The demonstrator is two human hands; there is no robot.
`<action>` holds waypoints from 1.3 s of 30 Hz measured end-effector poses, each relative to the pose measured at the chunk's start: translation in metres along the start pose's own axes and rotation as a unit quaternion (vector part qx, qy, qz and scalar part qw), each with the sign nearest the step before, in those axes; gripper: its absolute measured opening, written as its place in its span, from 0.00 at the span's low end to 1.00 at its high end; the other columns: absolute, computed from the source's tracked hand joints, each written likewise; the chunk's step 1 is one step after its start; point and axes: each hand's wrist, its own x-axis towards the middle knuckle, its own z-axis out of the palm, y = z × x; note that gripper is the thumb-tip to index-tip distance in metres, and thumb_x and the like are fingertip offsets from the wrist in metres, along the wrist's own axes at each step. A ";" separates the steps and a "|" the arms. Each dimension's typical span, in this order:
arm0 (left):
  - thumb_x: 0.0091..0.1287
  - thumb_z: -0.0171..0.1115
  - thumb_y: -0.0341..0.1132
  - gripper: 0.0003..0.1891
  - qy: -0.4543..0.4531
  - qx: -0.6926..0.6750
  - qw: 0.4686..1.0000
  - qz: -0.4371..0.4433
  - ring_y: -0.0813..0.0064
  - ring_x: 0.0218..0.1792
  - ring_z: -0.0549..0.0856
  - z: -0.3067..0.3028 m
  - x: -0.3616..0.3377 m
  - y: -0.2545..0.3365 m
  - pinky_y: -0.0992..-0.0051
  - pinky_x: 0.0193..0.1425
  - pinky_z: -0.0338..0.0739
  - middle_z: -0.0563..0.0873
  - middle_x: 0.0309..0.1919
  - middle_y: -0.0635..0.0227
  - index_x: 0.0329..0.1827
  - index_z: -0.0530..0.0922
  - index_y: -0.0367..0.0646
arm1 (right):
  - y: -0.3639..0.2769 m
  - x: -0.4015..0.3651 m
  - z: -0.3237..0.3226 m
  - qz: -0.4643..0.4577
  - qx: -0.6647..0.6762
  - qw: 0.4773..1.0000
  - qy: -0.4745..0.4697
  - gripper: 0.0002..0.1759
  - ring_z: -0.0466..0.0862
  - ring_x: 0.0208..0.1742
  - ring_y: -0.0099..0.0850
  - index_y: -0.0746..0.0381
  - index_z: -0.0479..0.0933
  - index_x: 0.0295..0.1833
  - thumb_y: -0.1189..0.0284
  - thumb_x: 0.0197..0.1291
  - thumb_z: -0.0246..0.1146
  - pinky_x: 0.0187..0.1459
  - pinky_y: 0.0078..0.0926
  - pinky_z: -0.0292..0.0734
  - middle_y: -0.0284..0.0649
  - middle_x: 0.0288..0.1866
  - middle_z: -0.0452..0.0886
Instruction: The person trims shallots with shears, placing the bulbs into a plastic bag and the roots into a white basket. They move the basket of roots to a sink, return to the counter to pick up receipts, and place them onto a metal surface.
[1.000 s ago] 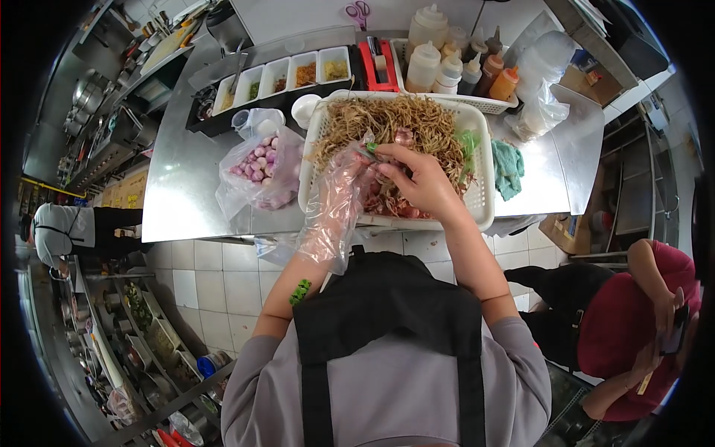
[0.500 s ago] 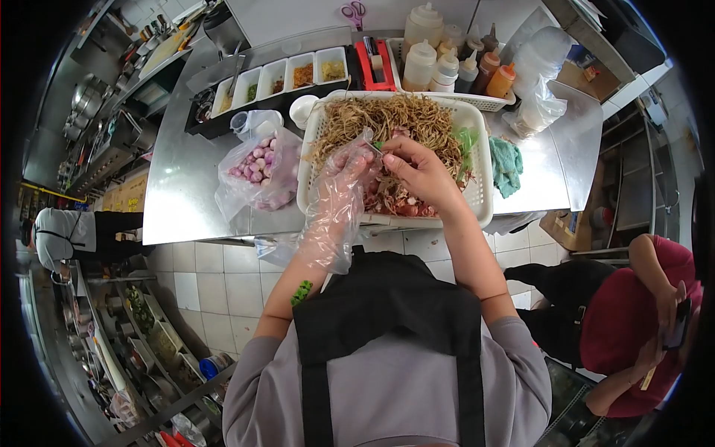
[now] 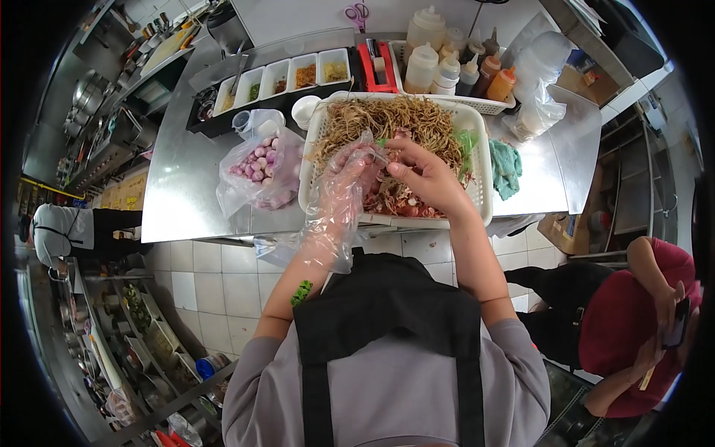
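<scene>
My left hand [image 3: 351,165], in a loose clear plastic glove, is closed at the fingertips over a white basket [image 3: 485,190]. What it holds is hidden by the glove and fingers. My bare right hand [image 3: 426,173] meets it, thumb and fingers bent in a pinch. A small green piece [image 3: 382,141] shows between the hands, too small to name. Under them in the basket lie a heap of dry brown stalks [image 3: 395,115] and, nearer me, reddish shallots and skins [image 3: 408,207]. Left of the basket, an open plastic bag [image 3: 277,192] holds peeled purple shallots [image 3: 261,164].
Behind the basket stand a black holder with white tubs [image 3: 305,76], a red tray [image 3: 378,74] and several squeeze bottles [image 3: 421,67]. A green cloth [image 3: 506,168] lies at right. One person [image 3: 633,328] holds a phone at lower right; another [image 3: 71,232] bends at left.
My right hand has shifted slightly right and toward me, its fingers still close to the left hand. The left hand stays nearly in place.
</scene>
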 end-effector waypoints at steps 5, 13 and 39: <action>0.62 0.61 0.29 0.13 0.003 -0.010 1.000 -0.009 0.73 0.41 0.83 -0.006 0.000 -0.001 0.73 0.49 0.79 0.82 0.41 0.65 0.49 0.75 0.39 | -0.002 -0.001 0.006 -0.050 -0.101 0.993 0.025 0.17 0.81 0.42 0.35 0.61 0.74 0.54 0.69 0.60 0.61 0.45 0.30 0.73 0.43 0.45 0.81; 0.62 0.61 0.29 0.10 0.005 0.066 0.998 -0.022 0.74 0.39 0.83 -0.011 0.002 -0.008 0.77 0.43 0.78 0.83 0.39 0.65 0.45 0.76 0.39 | -0.010 0.004 0.007 0.018 -0.200 0.979 0.048 0.16 0.81 0.37 0.39 0.59 0.75 0.53 0.69 0.59 0.61 0.42 0.32 0.73 0.45 0.41 0.82; 0.61 0.61 0.27 0.16 0.004 0.022 0.999 -0.044 0.75 0.44 0.82 -0.006 0.006 0.002 0.80 0.46 0.78 0.82 0.44 0.64 0.52 0.75 0.37 | 0.010 0.008 -0.006 0.019 -0.040 0.999 0.025 0.16 0.74 0.46 0.21 0.63 0.72 0.54 0.69 0.64 0.58 0.50 0.21 0.69 0.32 0.47 0.77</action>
